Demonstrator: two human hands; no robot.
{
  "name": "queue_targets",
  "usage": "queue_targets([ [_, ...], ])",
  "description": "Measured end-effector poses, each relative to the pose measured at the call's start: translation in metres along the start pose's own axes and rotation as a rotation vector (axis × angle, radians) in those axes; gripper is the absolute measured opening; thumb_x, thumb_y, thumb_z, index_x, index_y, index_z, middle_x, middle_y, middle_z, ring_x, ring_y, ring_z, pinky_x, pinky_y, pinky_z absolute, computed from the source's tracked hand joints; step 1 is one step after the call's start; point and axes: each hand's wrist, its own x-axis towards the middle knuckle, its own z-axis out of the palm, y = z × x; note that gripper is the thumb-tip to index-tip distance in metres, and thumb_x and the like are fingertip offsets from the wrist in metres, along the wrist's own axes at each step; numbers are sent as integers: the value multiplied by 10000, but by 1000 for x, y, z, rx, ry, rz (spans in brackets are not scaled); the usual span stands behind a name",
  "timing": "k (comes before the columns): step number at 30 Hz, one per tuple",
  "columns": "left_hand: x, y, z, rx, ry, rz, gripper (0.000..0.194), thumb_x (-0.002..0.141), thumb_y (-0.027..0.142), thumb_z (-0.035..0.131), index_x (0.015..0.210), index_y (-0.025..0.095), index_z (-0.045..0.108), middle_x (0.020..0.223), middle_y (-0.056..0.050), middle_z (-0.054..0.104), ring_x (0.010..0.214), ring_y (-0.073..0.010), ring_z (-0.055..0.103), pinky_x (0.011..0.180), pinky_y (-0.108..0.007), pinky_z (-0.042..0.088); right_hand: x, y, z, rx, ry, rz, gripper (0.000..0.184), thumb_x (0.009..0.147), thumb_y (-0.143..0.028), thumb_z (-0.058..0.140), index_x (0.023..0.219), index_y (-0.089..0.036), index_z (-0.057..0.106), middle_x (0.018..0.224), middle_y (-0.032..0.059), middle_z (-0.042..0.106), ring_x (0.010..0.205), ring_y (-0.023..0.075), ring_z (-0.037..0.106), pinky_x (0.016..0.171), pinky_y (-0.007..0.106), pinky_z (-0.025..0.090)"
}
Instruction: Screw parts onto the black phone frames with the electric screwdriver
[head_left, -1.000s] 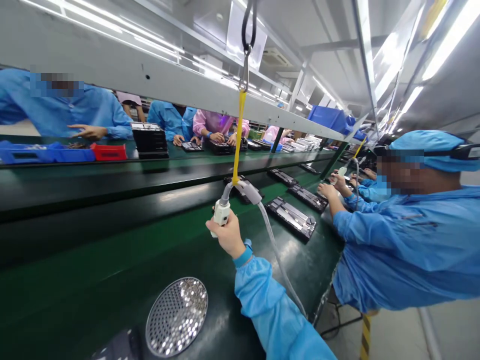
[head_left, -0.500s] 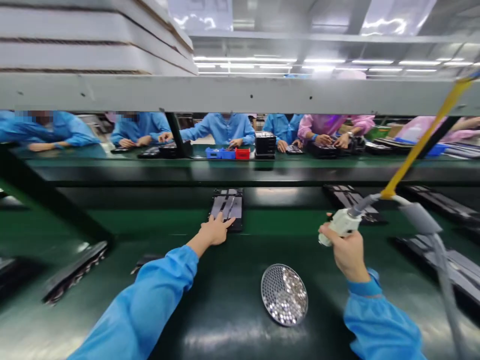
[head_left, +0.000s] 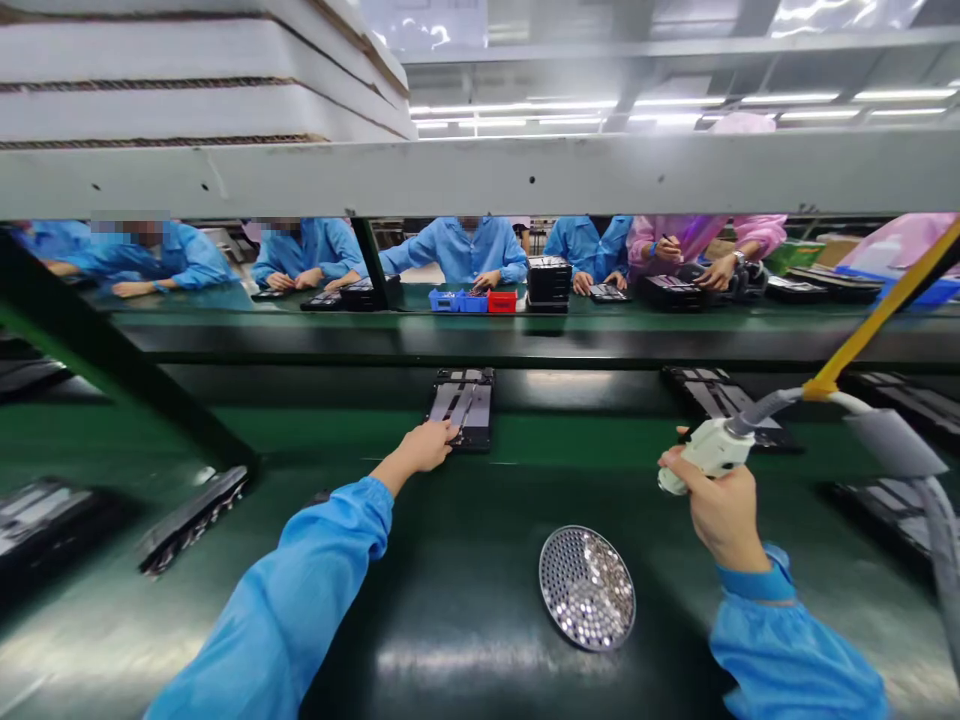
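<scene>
1. Clenched shut, the right hand (head_left: 720,510) was wrapped around a white hose tool (head_left: 709,450), and its tip pointed down and to the left.
2. I saw the left hand (head_left: 424,447) open and flat. Its fingers (head_left: 448,430) touched the near edge of a black tray (head_left: 461,408) with shiny strips on top.
3. That tray lay on a green belt (head_left: 465,680), right in front of the left hand and well apart from the right hand.
4. Just past the white hose tool sat a second black tray (head_left: 720,400), and the right hand was near it but not on it.
5. A yellow strap (head_left: 877,320) went up to the right from a grey hose (head_left: 937,530) joined to the tool.
6. Between my two arms, closer to me, lay a round metal strainer (head_left: 587,588) full of small holes.
7. More black trays (head_left: 191,520) lay on the belt off to the left.
8. A long grey beam (head_left: 450,175) crossed above the belt and cut off my view higher up. Past it, people in blue and pink smocks (head_left: 465,255) worked at a far bench, near blue and red bins (head_left: 461,301) and a stack of black trays (head_left: 547,283).
</scene>
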Motion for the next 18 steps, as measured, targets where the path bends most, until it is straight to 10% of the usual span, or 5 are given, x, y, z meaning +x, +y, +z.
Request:
queue_targets([
  [12, -22, -6, 0, 33, 122, -34, 336, 970, 376, 623, 1245, 183, 605, 1277, -96, 613, 1098, -230, 631, 933, -447, 560, -1, 2, 2, 84, -34, 19, 518, 580, -412, 899, 976, -141, 704, 801, 46, 676, 692, 190, 625, 601, 307, 509],
  [18, -59, 54, 2, 53, 238, 51, 393, 978, 302, 582, 1356, 192, 563, 1448, -133, 535, 1313, -293, 528, 1076, -497, 460, -3, -11, 6, 125, 3, 12, 454, 584, -347, 879, 951, -139, 711, 848, 55, 689, 729, 182, 635, 597, 282, 488],
])
